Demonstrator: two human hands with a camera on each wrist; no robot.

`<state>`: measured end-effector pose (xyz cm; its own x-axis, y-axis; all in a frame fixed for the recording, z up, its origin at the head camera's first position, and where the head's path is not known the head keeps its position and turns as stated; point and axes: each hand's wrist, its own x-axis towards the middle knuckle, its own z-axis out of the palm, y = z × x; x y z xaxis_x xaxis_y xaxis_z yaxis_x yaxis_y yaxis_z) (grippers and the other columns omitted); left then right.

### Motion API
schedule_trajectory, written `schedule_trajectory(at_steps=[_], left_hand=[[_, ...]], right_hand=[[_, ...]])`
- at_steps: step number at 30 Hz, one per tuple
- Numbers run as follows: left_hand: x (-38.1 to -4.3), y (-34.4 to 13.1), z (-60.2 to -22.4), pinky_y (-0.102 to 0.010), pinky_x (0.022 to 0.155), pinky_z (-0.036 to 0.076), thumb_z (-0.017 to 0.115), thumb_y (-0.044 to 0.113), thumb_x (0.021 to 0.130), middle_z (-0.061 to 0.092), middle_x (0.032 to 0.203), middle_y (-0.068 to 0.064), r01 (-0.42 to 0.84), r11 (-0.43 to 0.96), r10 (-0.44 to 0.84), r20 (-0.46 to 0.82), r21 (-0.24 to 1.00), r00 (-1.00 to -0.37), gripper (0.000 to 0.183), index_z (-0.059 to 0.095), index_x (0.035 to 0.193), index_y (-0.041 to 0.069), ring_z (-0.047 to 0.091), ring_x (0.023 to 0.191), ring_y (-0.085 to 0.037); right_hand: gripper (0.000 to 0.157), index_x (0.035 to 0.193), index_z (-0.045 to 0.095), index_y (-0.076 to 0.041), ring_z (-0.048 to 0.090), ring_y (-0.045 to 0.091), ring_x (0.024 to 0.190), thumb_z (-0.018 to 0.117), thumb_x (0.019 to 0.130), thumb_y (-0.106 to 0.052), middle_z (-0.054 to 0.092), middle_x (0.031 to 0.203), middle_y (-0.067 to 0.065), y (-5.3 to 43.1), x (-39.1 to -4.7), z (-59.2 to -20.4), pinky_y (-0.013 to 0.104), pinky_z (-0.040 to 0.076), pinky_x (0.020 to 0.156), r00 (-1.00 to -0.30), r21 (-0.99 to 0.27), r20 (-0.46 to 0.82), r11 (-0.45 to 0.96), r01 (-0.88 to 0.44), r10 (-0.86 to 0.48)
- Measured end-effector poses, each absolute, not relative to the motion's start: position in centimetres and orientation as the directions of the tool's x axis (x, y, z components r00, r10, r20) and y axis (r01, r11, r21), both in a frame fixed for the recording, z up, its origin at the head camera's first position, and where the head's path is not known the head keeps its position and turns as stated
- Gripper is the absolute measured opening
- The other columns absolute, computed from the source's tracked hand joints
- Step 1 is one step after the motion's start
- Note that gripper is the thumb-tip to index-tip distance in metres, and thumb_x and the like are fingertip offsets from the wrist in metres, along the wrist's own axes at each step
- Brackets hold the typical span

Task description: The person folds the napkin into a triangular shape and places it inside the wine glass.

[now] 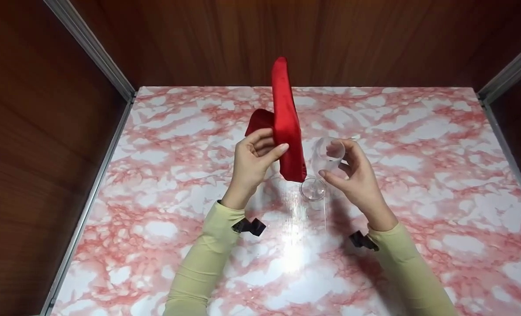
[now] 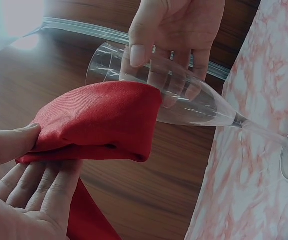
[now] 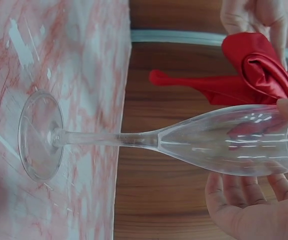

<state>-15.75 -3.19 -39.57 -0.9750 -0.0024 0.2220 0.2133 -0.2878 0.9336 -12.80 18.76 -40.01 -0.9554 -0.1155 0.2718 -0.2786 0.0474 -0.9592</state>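
A folded red cloth napkin (image 1: 288, 131) hangs in the air, pinched between the thumb and fingers of my left hand (image 1: 249, 169). One part of it is a thick flat fold; the left wrist view shows a looser tail (image 2: 91, 212) dropping below. Just right of the cloth, my right hand (image 1: 359, 177) holds a clear champagne flute (image 1: 324, 158) by its bowl, thumb on one side and fingers on the other. The flute is upright, its round foot (image 3: 41, 135) at the tabletop. In the right wrist view the rolled cloth (image 3: 264, 70) comes close beside the bowl.
The table (image 1: 164, 263) has a red and white marbled top with a bright glare spot in front of the flute. Brown wood-grain panels (image 1: 199, 39) with metal edge strips enclose it at the back and sides. A black strap end (image 1: 249, 226) sticks out from each wrist.
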Motion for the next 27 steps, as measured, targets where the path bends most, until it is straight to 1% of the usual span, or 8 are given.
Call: schedule_trajectory(at_steps=[2, 5, 8, 10, 14, 19, 24, 27], left_hand=[[-15.8, -3.2, -39.5, -0.040, 0.075, 0.056, 0.073, -0.009, 0.077, 0.070, 0.090, -0.011, 0.213, -0.299, -0.003, 0.222, 0.930, -0.975, 0.031, 0.061, 0.107, -0.009, 0.068, 0.080, -0.021], [-15.8, -3.2, -39.3, -0.040, 0.074, 0.056, 0.073, -0.010, 0.077, 0.070, 0.089, -0.011, 0.211, -0.314, -0.003, 0.221, 0.926, -0.975, 0.030, 0.062, 0.106, -0.008, 0.068, 0.079, -0.021], [-15.8, -3.2, -39.1, -0.039, 0.074, 0.056, 0.073, -0.010, 0.077, 0.070, 0.089, -0.011, 0.218, -0.312, 0.000, 0.229, 0.925, -0.973, 0.030, 0.062, 0.105, -0.008, 0.068, 0.078, -0.021], [-15.9, -3.3, -38.8, -0.039, 0.074, 0.056, 0.073, -0.009, 0.077, 0.070, 0.089, -0.012, 0.229, -0.303, 0.003, 0.242, 0.925, -0.970, 0.030, 0.062, 0.105, -0.009, 0.068, 0.079, -0.021], [-16.0, -3.2, -38.1, -0.039, 0.075, 0.056, 0.074, -0.008, 0.077, 0.069, 0.089, -0.011, 0.257, -0.277, -0.001, 0.267, 0.926, -0.964, 0.031, 0.063, 0.106, -0.009, 0.067, 0.080, -0.021], [-16.1, -3.0, -37.3, -0.039, 0.077, 0.055, 0.074, -0.008, 0.077, 0.069, 0.092, -0.011, 0.293, -0.277, -0.012, 0.302, 0.915, -0.953, 0.031, 0.063, 0.106, -0.010, 0.066, 0.082, -0.022], [-16.2, -3.0, -36.4, -0.039, 0.078, 0.055, 0.074, -0.009, 0.076, 0.069, 0.095, -0.012, 0.316, -0.285, -0.011, 0.327, 0.905, -0.945, 0.032, 0.063, 0.106, -0.010, 0.066, 0.084, -0.023], [-16.1, -3.1, -35.8, -0.039, 0.079, 0.055, 0.074, -0.009, 0.076, 0.068, 0.096, -0.012, 0.340, -0.271, -0.016, 0.349, 0.901, -0.937, 0.033, 0.063, 0.107, -0.010, 0.066, 0.085, -0.024]], right_hand=[[0.061, 0.128, 0.043, 0.011, 0.048, 0.038, 0.113, 0.071, 0.074, 0.017, 0.054, 0.119, 0.023, 18.9, -12.9, -40.4, 0.035, 0.043, 0.092, -0.954, -0.959, 0.274, 0.045, -0.282, -0.124], [0.066, 0.132, 0.043, 0.007, 0.048, 0.034, 0.116, 0.074, 0.074, 0.015, 0.053, 0.121, 0.023, 19.4, -13.3, -41.1, 0.034, 0.041, 0.096, -0.951, -0.958, 0.273, 0.049, -0.283, -0.144], [0.070, 0.135, 0.043, 0.002, 0.047, 0.030, 0.119, 0.075, 0.073, 0.013, 0.052, 0.125, 0.018, 20.0, -13.6, -41.7, 0.035, 0.039, 0.100, -0.945, -0.955, 0.282, 0.050, -0.294, -0.164], [0.073, 0.137, 0.042, 0.002, 0.046, 0.028, 0.122, 0.075, 0.073, 0.013, 0.050, 0.130, 0.018, 20.4, -13.6, -41.6, 0.035, 0.037, 0.103, -0.940, -0.951, 0.294, 0.042, -0.306, -0.175], [0.075, 0.139, 0.040, 0.003, 0.042, 0.031, 0.126, 0.074, 0.072, 0.016, 0.046, 0.136, 0.020, 21.4, -13.5, -40.8, 0.039, 0.031, 0.108, -0.923, -0.938, 0.341, 0.009, -0.348, -0.178], [0.065, 0.133, 0.046, 0.007, 0.042, 0.037, 0.126, 0.070, 0.073, 0.019, 0.049, 0.134, 0.023, 22.3, -13.5, -39.3, 0.043, 0.029, 0.109, -0.903, -0.914, 0.405, -0.047, -0.402, -0.145], [0.049, 0.125, 0.053, 0.011, 0.048, 0.037, 0.121, 0.067, 0.079, 0.017, 0.052, 0.127, 0.028, 22.4, -13.7, -37.3, 0.040, 0.034, 0.106, -0.901, -0.907, 0.419, -0.104, -0.409, -0.110], [0.045, 0.124, 0.054, 0.010, 0.051, 0.034, 0.119, 0.067, 0.081, 0.013, 0.054, 0.125, 0.027, 22.2, -13.7, -36.0, 0.038, 0.037, 0.104, -0.906, -0.914, 0.401, -0.129, -0.385, -0.134]])
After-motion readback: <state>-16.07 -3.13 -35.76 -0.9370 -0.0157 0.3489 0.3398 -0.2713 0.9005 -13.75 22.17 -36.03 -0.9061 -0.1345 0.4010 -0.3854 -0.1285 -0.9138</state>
